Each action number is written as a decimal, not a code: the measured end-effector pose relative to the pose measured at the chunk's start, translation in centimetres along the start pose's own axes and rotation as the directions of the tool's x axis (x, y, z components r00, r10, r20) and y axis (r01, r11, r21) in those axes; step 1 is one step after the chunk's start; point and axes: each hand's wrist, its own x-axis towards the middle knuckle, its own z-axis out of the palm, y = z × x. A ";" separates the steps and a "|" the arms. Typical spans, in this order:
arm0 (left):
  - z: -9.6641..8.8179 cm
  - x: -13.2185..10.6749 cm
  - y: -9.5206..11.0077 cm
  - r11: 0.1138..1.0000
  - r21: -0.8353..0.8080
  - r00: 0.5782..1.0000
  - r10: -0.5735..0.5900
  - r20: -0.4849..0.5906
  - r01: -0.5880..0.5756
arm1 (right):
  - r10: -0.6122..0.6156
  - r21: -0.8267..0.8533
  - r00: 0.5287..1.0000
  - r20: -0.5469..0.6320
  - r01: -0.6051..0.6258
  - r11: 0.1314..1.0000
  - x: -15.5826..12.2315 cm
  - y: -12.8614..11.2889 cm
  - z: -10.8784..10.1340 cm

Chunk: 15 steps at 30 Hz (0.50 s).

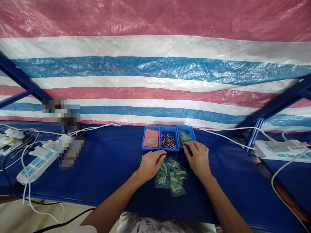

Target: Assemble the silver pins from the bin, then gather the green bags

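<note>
Three small blue bins stand side by side. The left bin (pixel 143 142) has a pinkish lining with a few pale metal pieces, the middle bin (pixel 170 149) a heap of thin metal pins or screws, the right bin (pixel 185 127) small green plastic bags (pixel 184 136). My right hand (pixel 198 159) is at the right bin's near edge, fingertips closed on a green bag. Curled fingers show on my left hand (pixel 150 165), just in front of the left and middle bins; what they hold, if anything, is hidden. Between my hands lie several filled green bags (pixel 177 187) with pale pieces inside.
On the blue table (pixel 104 165), a white power strip (pixel 36 168) with plugs and cables lies at left. Another power strip (pixel 282 150) sits at right. Blue metal frame bars (pixel 257 129) flank the striped plastic sheet (pixel 155 68) behind. Blurred items stand at back left.
</note>
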 end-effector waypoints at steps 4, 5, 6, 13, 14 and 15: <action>0.1 -0.1 -0.1 1.000 0.011 1.000 -0.001 0.013 0.001 | 0.008 -0.004 1.000 -0.010 -0.008 1.000 -0.1 0.2 0.0; 0.1 -0.1 -0.1 1.000 0.015 1.000 -0.004 0.017 0.003 | 0.011 -0.005 1.000 -0.008 -0.011 1.000 -0.1 0.2 0.0; 0.0 -0.1 -0.1 1.000 0.018 1.000 -0.007 0.020 0.006 | 0.011 -0.006 1.000 -0.005 -0.011 1.000 -0.1 0.2 0.0; 0.0 0.0 -0.1 1.000 0.027 1.000 0.001 0.013 -0.001 | -0.018 -0.002 1.000 -0.007 0.018 1.000 -0.1 0.2 0.0; 0.0 0.0 -0.1 1.000 0.029 1.000 0.003 0.011 -0.003 | -0.021 -0.001 1.000 -0.018 0.021 1.000 -0.1 0.3 0.1; 0.0 0.0 -0.1 1.000 0.030 1.000 0.004 0.009 -0.004 | -0.024 -0.001 0.999 -0.030 0.024 1.000 -0.1 0.3 0.1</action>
